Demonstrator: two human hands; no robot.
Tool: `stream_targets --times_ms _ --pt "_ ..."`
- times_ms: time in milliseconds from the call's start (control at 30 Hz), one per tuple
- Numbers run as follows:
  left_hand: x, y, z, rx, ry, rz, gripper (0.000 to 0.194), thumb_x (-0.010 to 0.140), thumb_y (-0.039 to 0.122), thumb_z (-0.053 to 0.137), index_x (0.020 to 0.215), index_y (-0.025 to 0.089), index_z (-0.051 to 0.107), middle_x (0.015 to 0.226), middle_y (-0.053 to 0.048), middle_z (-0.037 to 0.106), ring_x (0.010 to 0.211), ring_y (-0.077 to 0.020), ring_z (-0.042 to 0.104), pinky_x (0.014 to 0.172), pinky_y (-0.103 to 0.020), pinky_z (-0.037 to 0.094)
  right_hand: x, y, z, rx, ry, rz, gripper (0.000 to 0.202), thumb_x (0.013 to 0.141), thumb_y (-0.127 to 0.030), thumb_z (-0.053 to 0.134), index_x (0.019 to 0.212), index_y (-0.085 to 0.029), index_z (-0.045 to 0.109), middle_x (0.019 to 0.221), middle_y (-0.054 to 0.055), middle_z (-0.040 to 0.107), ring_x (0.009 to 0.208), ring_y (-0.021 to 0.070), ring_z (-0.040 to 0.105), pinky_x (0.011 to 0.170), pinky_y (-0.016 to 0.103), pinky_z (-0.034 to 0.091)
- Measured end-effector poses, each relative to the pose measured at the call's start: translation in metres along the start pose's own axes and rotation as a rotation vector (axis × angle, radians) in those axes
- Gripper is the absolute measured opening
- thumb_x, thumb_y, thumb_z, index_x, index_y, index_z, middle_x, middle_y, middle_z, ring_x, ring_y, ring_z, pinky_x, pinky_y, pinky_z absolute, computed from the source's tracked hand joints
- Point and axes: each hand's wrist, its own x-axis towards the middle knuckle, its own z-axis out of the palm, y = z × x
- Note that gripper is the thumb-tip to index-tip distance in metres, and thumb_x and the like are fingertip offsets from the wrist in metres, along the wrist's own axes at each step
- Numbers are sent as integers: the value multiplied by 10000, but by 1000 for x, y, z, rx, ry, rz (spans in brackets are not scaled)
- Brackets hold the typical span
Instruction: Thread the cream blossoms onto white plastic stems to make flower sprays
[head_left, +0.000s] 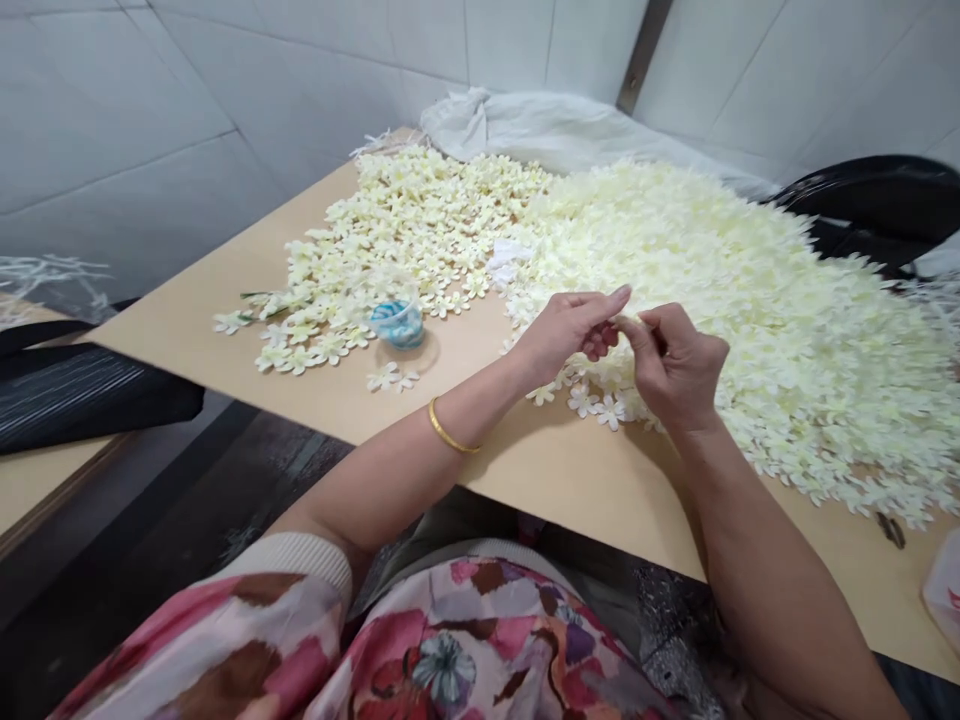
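Observation:
My left hand (574, 332), with a gold bangle on its wrist, meets my right hand (679, 365) over the near edge of a large heap of pale yellow artificial flowers (697, 255). The fingers of both hands are closed in a pinch, tips nearly touching. Whatever they hold between them is too small and hidden to name. A few loose white petal flowers (609, 411) lie on the table just below my hands. Left of them, a small clear cup (399, 325) with something blue and white in it sits on the table.
A layer of small yellow flowers (420, 215) covers the back left of the tan table (225, 275). White plastic sheeting (547, 128) lies behind the heap. At the right are a black chair (877, 205) and a small dark metal object (891, 530). Another black seat (97, 390) stands left.

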Motion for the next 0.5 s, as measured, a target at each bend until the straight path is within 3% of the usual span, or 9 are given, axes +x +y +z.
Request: stream_targets --times_ms 200,333,433,500 --pt "1 0 1 -27 3 -92 348 743 358 682 591 141 456 530 32 466 457 -31 415 474 -186 316 -3 6 8 -94 -37 -74 156 830 -361 550 840 -208 579 587 -28 532 498 97 464 512 238 372" --pt "0 7 -4 23 109 -25 250 783 170 607 614 147 423 533 59 419 488 -30 423 490 -170 319 -4 1 13 -27 -33 -58 347 779 -416 610 1050 -207 549 598 -48 527 508 109 482 529 250 407" --pt "-7 14 -16 141 224 57 189 757 101 581 638 147 442 585 55 456 547 -39 460 529 -171 355 -6 -4 14 6 -56 -58 223 826 -363 556 973 -199 593 663 -8 588 569 119 510 575 264 412" --pt "-17 17 -28 247 280 107 184 739 97 585 623 145 451 584 54 452 537 -39 439 525 -179 349 -8 -7 16 13 -168 -129 161 856 -298 508 835 -196 631 705 20 626 643 134 531 632 285 401"
